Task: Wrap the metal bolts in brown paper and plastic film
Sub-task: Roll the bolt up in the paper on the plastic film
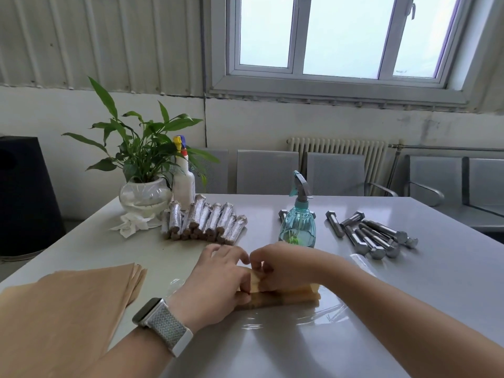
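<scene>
A person's two hands meet over a brown paper roll (283, 294) lying on a sheet of clear plastic film (313, 317) on the grey tabletop (409, 309), just in front of the blue spray bottle (297, 223). The left hand (215, 279), a watch (163, 324) on its wrist, curls its fingers round the near left end of the roll, its grip closed on the paper; the right hand (283, 266) pinches the folded paper edge at the same end, fingertips nearly touching those of the left. Whether a bolt sits inside the roll cannot be told. To the right of the spray bottle lies a loose heap of bare metal bolts (373, 236), well apart from the hands. To the left of the bottle a stack of finished film-wrapped bundles (204, 221) rests in a row, and behind them stand a white spray bottle (184, 184) and a potted plant (144, 192) in a glass bowl, with a crumpled tissue (131, 225) at its foot. Far left of the bottle, at the near tabletop edge, lies a pile of brown paper sheets (68, 309).
</scene>
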`<act>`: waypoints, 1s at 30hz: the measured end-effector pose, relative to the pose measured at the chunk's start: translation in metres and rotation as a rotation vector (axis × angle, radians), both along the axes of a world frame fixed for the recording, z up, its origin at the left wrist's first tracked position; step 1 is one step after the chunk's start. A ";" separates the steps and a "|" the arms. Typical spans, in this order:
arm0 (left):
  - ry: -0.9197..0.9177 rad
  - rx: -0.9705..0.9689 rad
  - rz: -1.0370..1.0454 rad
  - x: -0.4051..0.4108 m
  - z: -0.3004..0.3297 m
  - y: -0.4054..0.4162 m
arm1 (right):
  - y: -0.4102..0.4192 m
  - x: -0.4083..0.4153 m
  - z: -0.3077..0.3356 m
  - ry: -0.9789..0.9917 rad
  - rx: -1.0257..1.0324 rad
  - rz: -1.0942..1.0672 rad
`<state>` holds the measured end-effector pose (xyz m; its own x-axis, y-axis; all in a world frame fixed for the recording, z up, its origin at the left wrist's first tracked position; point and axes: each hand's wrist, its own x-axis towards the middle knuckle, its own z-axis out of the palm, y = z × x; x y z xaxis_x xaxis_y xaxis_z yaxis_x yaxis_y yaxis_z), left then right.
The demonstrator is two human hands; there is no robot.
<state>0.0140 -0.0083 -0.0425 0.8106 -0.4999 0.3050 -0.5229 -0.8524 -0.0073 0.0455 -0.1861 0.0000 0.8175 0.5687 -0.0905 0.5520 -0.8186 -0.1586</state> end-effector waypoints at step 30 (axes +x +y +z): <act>-0.072 -0.140 -0.193 -0.013 0.011 0.019 | -0.004 -0.021 -0.015 -0.121 -0.038 -0.029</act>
<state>0.0015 0.0109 -0.0315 0.6781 -0.5918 0.4358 -0.6783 -0.7323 0.0611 0.0244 -0.1906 -0.0148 0.8398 0.5428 -0.0114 0.5412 -0.8387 -0.0609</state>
